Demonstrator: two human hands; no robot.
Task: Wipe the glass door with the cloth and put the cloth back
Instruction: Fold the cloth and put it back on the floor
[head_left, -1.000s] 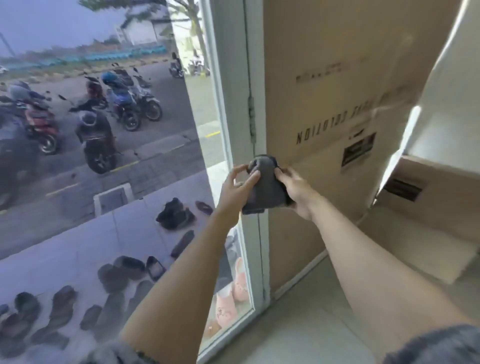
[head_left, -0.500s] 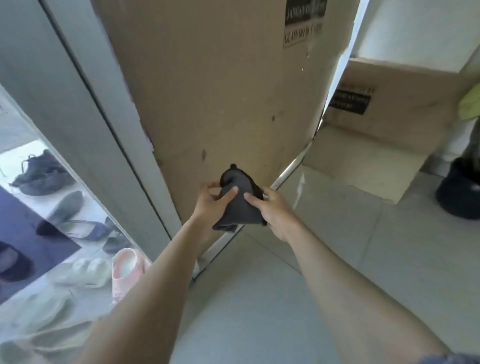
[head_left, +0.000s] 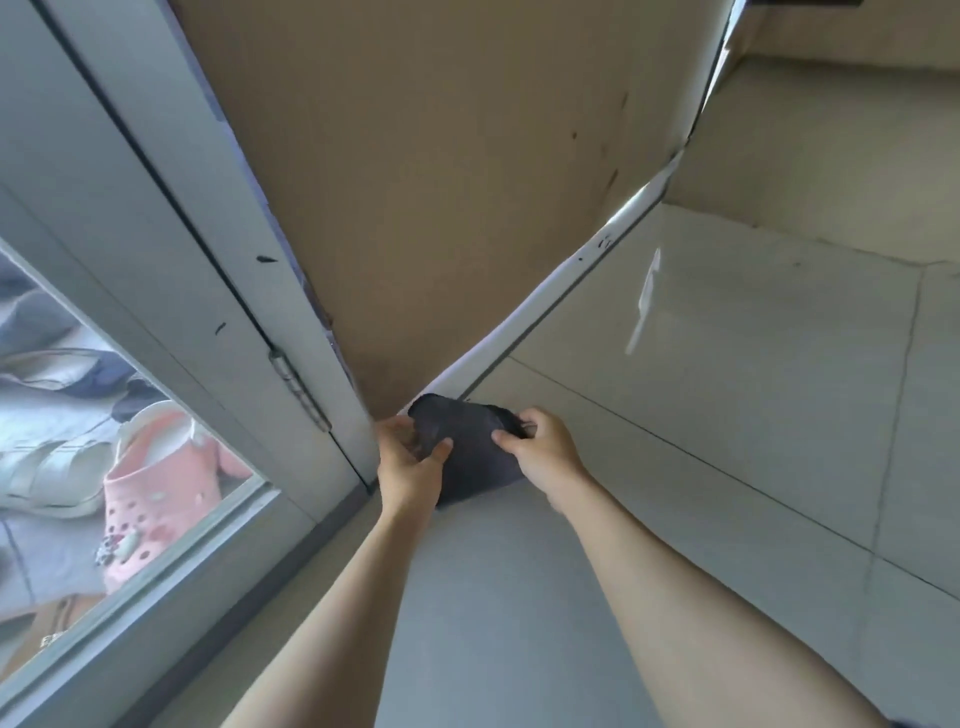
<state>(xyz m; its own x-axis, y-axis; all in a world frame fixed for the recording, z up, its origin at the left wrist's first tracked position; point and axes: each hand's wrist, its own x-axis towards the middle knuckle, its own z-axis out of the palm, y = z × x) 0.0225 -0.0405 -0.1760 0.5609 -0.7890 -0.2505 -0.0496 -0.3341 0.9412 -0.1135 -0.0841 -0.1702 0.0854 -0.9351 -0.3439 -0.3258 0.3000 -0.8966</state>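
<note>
Both hands pinch the dark cloth (head_left: 467, 452) mid-frame, low by the door corner: left hand (head_left: 410, 467) thumb on top, right hand (head_left: 540, 452) fingers curled round its edge.

I see soft daylight entering through the glass door (head_left: 104, 415), a bright glare streak on the floor (head_left: 644, 296), and wide-angle bending at the edges.

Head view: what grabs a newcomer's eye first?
The dark cloth, low in the middle, gripped by the left hand and the right hand just above the pale tiled floor. Behind it a big brown cardboard sheet leans against the door frame. At lower left, a pink clog shows through the glass.
</note>
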